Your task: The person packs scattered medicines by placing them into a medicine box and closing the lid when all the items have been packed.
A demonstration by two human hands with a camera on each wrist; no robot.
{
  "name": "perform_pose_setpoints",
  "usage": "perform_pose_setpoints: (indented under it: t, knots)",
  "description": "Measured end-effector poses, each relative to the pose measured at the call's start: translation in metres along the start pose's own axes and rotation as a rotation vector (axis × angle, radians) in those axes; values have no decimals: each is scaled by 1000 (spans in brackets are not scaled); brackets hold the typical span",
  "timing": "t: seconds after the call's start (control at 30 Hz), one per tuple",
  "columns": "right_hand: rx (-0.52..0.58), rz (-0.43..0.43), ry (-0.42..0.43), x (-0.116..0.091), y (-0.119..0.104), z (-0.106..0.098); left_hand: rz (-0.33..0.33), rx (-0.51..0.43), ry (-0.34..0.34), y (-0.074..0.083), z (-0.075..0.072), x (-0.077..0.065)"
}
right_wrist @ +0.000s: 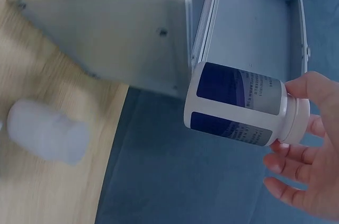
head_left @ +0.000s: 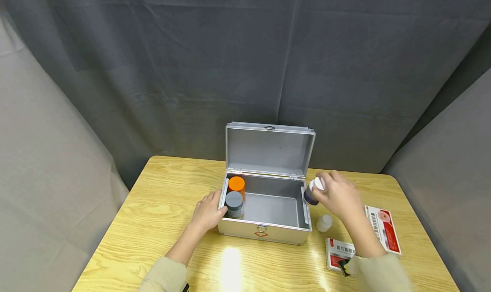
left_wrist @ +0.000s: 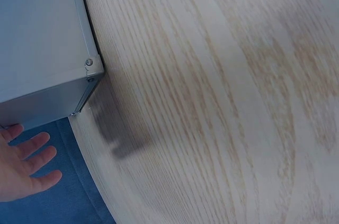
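An open silver first-aid box (head_left: 264,233) holds an orange-capped bottle (head_left: 236,183) and a grey-capped jar (head_left: 234,201) at its left end. My left hand (head_left: 209,211) rests against the box's left side, the thumb at the front corner rim. In the left wrist view its fingers (left_wrist: 41,142) are spread and fairly straight. By its white cap, my right hand (head_left: 337,194) pinches a white pill bottle (right_wrist: 233,105) with a dark blue label. That bottle is raised just outside the box's right wall, tilted in the head view.
A small white bottle (head_left: 324,223) stands right of the box. Two red-and-white medicine boxes (head_left: 383,228) lie farther right, one partly under my right forearm. The box's raised lid (head_left: 270,151) leans back near the grey curtain (head_left: 184,70) behind the wooden table (head_left: 145,211).
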State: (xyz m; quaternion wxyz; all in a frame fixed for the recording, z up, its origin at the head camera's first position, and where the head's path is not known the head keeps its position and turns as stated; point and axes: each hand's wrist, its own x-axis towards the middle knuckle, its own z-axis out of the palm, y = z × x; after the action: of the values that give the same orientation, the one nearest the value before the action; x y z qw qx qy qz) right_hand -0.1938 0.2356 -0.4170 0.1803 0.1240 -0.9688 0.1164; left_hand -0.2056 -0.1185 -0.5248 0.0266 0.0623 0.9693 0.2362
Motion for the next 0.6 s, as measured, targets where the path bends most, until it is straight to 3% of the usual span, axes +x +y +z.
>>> perform_pose_setpoints:
  t: [0.6]
  knots:
    - [51,-98,-56,31,-40,27,13,-2,4,0,1,-1]
